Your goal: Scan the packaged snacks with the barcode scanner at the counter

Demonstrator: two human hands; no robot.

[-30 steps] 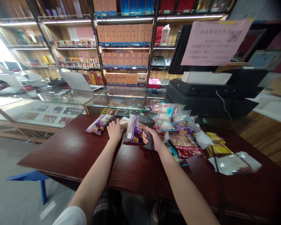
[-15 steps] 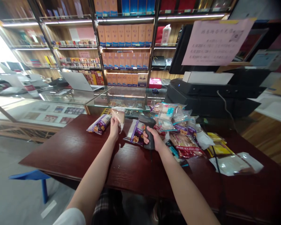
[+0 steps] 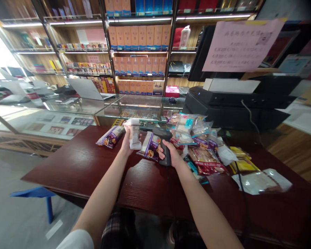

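Note:
My left hand (image 3: 126,141) is closed around a white snack packet (image 3: 134,135), held up above the table with its side turned toward me. My right hand (image 3: 168,152) grips a black handheld barcode scanner (image 3: 162,134), its head pointing left toward the packet. Beneath the scanner lies a purple and white snack bag (image 3: 149,147), partly covered by it. Another purple and white bag (image 3: 111,136) rests on the table just left of my left hand. To the right of the scanner is a pile of snack bags (image 3: 188,129).
The dark red table (image 3: 75,169) carries a red-and-clear bag (image 3: 206,159), yellow packets (image 3: 242,160) and a white packet (image 3: 263,181) on the right. A black cable crosses there. Behind stand a glass case (image 3: 137,105) and a monitor (image 3: 200,52). A blue stool (image 3: 33,192) is at left.
My left hand has turned the white packet over, so a different side faces me and it stands more upright. My right hand and the scanner have stayed in place.

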